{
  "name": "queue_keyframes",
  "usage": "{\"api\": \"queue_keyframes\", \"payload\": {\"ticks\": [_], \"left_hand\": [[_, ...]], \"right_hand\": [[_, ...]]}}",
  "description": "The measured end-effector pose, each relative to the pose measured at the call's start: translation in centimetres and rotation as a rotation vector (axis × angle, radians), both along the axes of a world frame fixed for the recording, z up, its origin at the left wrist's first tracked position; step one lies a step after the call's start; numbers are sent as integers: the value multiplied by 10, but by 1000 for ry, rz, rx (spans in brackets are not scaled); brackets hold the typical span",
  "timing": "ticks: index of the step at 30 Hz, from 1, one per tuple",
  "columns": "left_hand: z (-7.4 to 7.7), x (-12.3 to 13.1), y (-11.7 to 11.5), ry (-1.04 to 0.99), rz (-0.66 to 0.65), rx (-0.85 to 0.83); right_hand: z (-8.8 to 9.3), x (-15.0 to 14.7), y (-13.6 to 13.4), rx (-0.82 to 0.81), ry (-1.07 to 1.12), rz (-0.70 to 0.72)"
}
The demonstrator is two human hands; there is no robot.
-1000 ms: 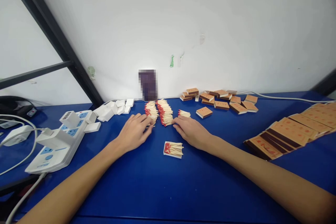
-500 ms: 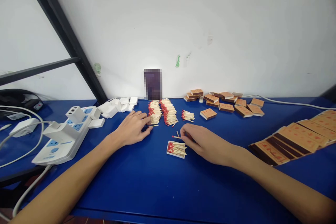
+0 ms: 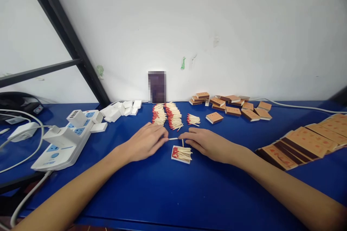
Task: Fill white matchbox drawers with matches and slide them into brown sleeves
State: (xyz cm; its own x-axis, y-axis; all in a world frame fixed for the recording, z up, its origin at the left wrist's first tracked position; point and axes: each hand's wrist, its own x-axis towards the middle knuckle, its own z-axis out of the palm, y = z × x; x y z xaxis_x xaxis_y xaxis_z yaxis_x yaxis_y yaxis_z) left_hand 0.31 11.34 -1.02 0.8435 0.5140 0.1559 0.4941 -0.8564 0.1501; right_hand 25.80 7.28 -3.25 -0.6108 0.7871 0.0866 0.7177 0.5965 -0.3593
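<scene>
Between the hands lies a single match (image 3: 173, 138); my left hand (image 3: 148, 140) pinches its left end. My right hand (image 3: 207, 145) has its fingertips at the match's right end, its fingers bent and slightly spread above the table. Another match (image 3: 182, 143) lies under or beside the right fingertips, pointing toward me. Just below them an open white matchbox tray (image 3: 180, 160) holds red-tipped matches (image 3: 183, 152). Behind my left hand are two long rows of matches (image 3: 159, 114) (image 3: 174, 115), and a smaller bunch (image 3: 193, 119) lies to their right.
Brown matchboxes (image 3: 233, 111) are heaped at the back right, one (image 3: 214, 117) nearer. Flattened box sleeves (image 3: 306, 142) overlap at the right. White empty trays (image 3: 116, 111) and a power strip (image 3: 65, 148) with plugs are at the left. A dark pixelated object (image 3: 157, 87) leans on the wall.
My left hand has moved right and toward me, from the match rows to the single match. My right hand has shifted slightly left, its fingers now more extended.
</scene>
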Motion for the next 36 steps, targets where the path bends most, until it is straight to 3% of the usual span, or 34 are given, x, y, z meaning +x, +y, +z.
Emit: {"api": "queue_keyframes", "payload": {"ticks": [5, 9, 18, 36], "left_hand": [[-5, 20, -22, -44, -123, 9], [-8, 16, -21, -87, -90, -14], [-13, 14, -21, 3, -67, 25], [-13, 10, -20, -66, -97, -16]], "right_hand": [[-1, 1, 1, 22, 10, -26], [7, 4, -7, -2, 96, -67], [25, -16, -33, -95, 153, -15], [13, -17, -28, -226, 305, -14]]}}
